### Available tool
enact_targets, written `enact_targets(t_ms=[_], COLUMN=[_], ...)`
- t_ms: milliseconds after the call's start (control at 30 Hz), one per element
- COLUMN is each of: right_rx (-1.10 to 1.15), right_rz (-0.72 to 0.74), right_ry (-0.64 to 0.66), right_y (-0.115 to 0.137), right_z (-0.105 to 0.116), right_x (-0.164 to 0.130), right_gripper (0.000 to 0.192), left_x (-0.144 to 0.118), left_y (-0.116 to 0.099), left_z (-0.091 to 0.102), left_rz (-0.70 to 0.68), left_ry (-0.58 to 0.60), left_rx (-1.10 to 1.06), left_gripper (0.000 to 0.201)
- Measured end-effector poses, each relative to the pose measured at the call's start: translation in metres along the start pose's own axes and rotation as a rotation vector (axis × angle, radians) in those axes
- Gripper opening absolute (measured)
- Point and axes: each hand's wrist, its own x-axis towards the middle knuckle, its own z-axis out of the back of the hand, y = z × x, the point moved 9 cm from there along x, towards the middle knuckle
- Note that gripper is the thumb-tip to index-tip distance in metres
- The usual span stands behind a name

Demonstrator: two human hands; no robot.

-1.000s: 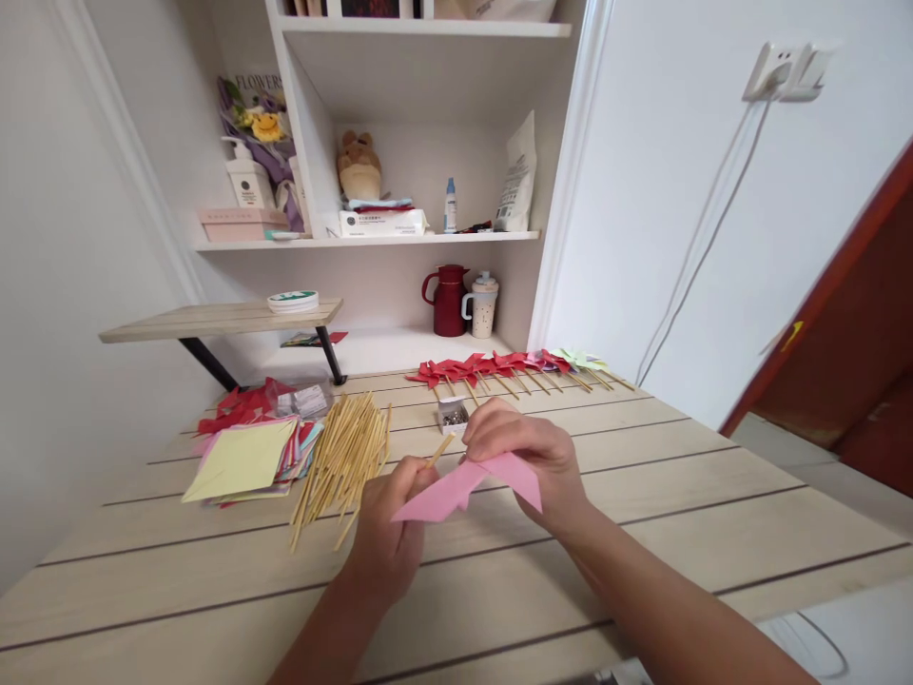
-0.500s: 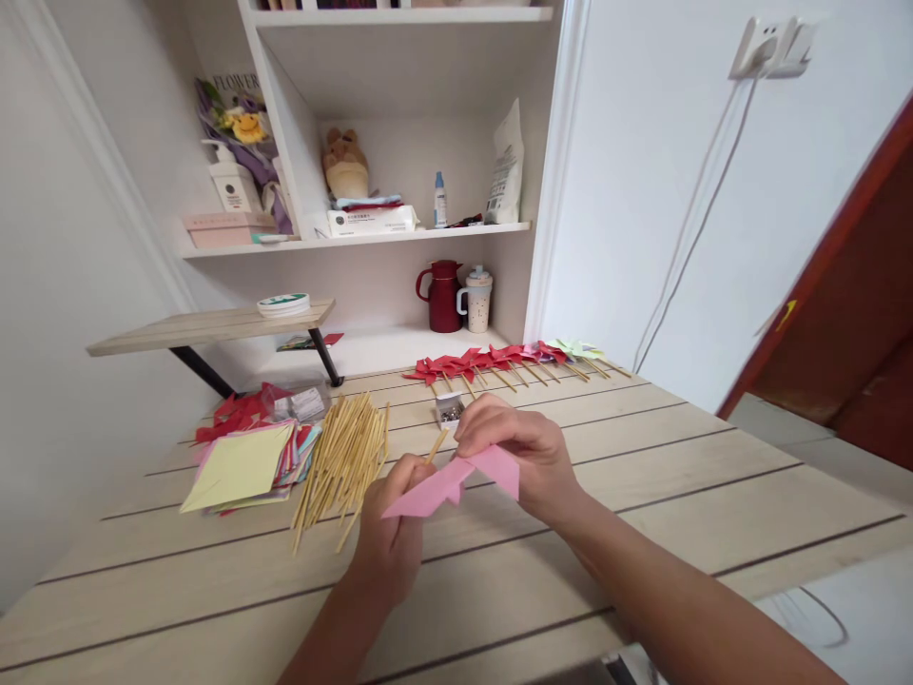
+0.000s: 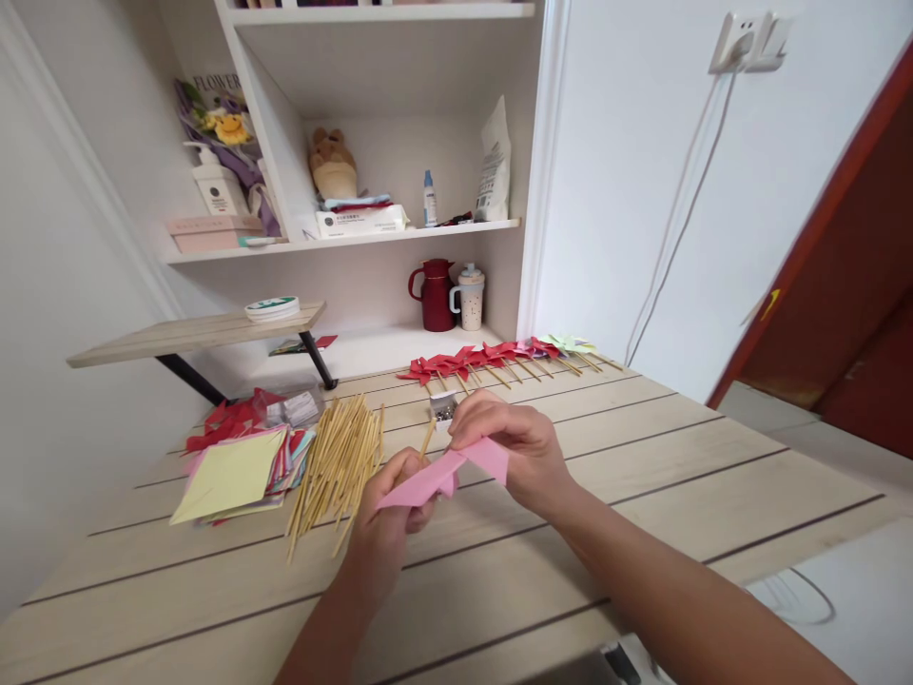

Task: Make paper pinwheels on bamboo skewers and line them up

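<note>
Both of my hands are together over the table, around a pink paper pinwheel (image 3: 426,483). Closed fingers of my left hand (image 3: 383,514) hold a thin wooden stick (image 3: 428,437), whose end pokes up beyond them, and the pinwheel lies against this hand. My right hand (image 3: 512,445) pinches near the pinwheel's centre, with its fingertips bent over the top. What lies between those fingertips is hidden. Just beyond my right hand stands a small open box (image 3: 443,411) of tiny metal pins. A pile of wooden sticks (image 3: 335,466) lies to the left of my left hand.
Stacked paper squares (image 3: 232,476) lie at the left, with red folded paper (image 3: 226,423) behind them. Finished pinwheels (image 3: 456,363) on sticks line the table's back edge. A small raised shelf (image 3: 192,335) stands at back left. A red jug (image 3: 437,297) and a cup (image 3: 471,299) stand behind.
The view has shifted slightly to the right. My hands stay on the pinwheel and stick; the left hand has turned a little and the paper's tilt has changed slightly.
</note>
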Motion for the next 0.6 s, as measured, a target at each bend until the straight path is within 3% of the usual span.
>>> enact_targets(t_ms=[367, 600], right_rx=[0.002, 0.023], right_rz=[0.002, -0.005], right_ry=[-0.008, -0.006], right_y=[0.001, 0.001], right_z=[0.002, 0.003], right_x=[0.001, 0.001], right_gripper=[0.012, 0.016], left_x=[0.000, 0.002], left_y=[0.003, -0.006], left_z=[-0.003, 0.016], left_rz=[0.032, -0.023], left_ry=[0.043, -0.225], left_rx=[-0.090, 0.092], left_gripper=[0.037, 0.037])
